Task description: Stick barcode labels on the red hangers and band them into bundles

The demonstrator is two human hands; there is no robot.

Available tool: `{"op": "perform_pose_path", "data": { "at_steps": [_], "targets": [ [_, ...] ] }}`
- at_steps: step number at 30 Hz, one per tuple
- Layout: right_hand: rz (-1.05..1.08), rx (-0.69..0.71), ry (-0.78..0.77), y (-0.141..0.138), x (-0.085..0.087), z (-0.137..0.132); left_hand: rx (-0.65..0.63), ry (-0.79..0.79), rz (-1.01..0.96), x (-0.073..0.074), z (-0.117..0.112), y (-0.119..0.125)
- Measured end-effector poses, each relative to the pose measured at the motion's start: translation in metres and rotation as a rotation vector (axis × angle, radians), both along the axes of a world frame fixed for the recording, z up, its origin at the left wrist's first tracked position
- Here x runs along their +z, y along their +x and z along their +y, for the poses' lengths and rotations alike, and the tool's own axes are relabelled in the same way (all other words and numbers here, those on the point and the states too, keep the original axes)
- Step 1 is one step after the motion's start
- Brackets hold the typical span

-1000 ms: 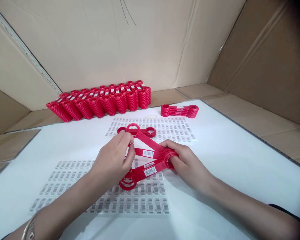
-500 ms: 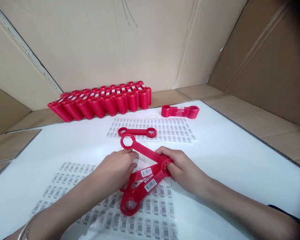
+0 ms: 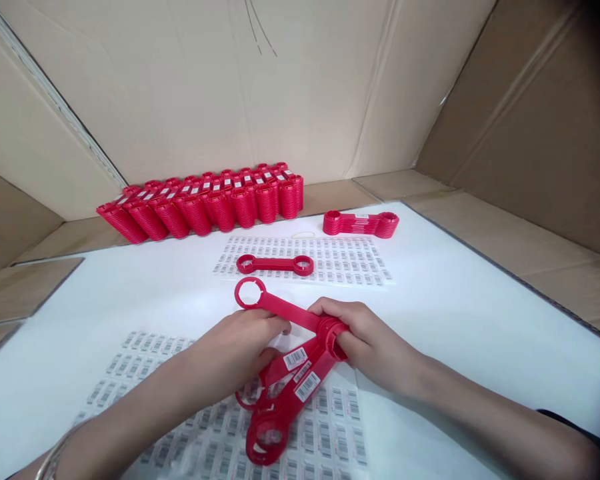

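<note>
My right hand (image 3: 363,340) is closed around one ring end of a fanned bunch of red plastic ring wrenches (image 3: 293,400), its thumb against the ring. Several wrenches spread out from this end, some with white barcode labels (image 3: 307,386). The top wrench (image 3: 285,310) points up and left and shows no label. My left hand (image 3: 250,343) reaches between it and the labelled ones, fingers bent and thumb apart. Its index finger lies by the top wrench, and its thumb is at a labelled wrench. The other left fingers are partly hidden.
Barcode sticker sheets lie on the white table: a near sheet (image 3: 210,433) under my hands and a far sheet (image 3: 350,260). A flat red wrench (image 3: 275,265) rests on the far one. Beyond are a short wrench stack (image 3: 361,225) and a long row of stacks (image 3: 215,203) before cardboard walls (image 3: 290,87).
The fanned wrenches have shifted slightly down, and their labelled lower ends have swung nearer to me. My left hand has moved down a little with its thumb farther from the index finger.
</note>
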State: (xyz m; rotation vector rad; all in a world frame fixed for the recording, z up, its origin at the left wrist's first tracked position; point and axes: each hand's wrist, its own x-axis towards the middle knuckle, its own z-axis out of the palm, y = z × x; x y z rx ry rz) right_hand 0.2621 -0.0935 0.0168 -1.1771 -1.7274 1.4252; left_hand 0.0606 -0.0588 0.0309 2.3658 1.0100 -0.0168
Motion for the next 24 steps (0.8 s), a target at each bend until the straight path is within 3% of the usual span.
{"op": "perform_pose_path", "data": {
  "at_steps": [7, 13, 24],
  "targets": [
    [0.031, -0.032, -0.032, -0.0011, 0.0004, 0.0004, 0.047, 0.099, 0.104, 0.0006, 0.0049, -0.0014],
    [0.013, -0.051, -0.048, -0.0018, 0.0014, 0.0004, 0.106, 0.092, 0.192, 0.0006, 0.0026, 0.0040],
    [0.021, -0.061, -0.049, -0.0010, 0.0007, -0.0004, 0.181, 0.099, 0.179, -0.0019, -0.0017, 0.0072]
  ]
}}
